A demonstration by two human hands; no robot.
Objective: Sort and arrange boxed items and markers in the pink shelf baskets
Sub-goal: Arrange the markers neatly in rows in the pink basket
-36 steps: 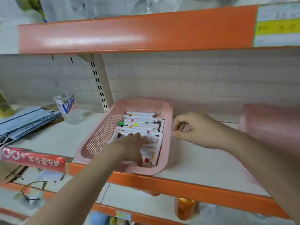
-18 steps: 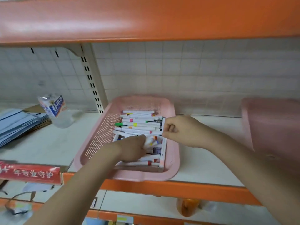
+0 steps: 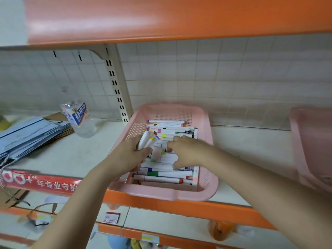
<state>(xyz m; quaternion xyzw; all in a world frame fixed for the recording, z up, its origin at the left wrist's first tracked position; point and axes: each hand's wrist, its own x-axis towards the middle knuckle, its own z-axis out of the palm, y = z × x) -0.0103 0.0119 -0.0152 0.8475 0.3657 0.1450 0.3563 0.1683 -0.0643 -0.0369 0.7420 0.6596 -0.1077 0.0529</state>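
The left hand (image 3: pixel 132 151) now grips a small bundle of white-barrelled markers with coloured caps (image 3: pixel 147 140), lifted clear of the pile; half a second ago the same hand lay low among the loose markers, and one second ago it rested flat on them. The bundle's capped ends point up and away from the palm, tilted toward the far wall of the pink perforated plastic basket (image 3: pixel 206 193).

The right hand (image 3: pixel 186 152) has moved from outside the basket's right rim, where it was a closed fist, to a position inside the basket just beside the left hand. Its fingers are now curled down onto the remaining white loose markers (image 3: pixel 167 174). Whether they pinch one cannot be told; the fingertips are hidden.

Judgement: gathering has begun. One handful is collected; most markers remain unsorted below and ahead of both hands.

A second pink basket (image 3: pixel 310 146) stands well apart to the right of the right hand. A clear plastic bottle (image 3: pixel 80 119) lies to the left of the left hand.
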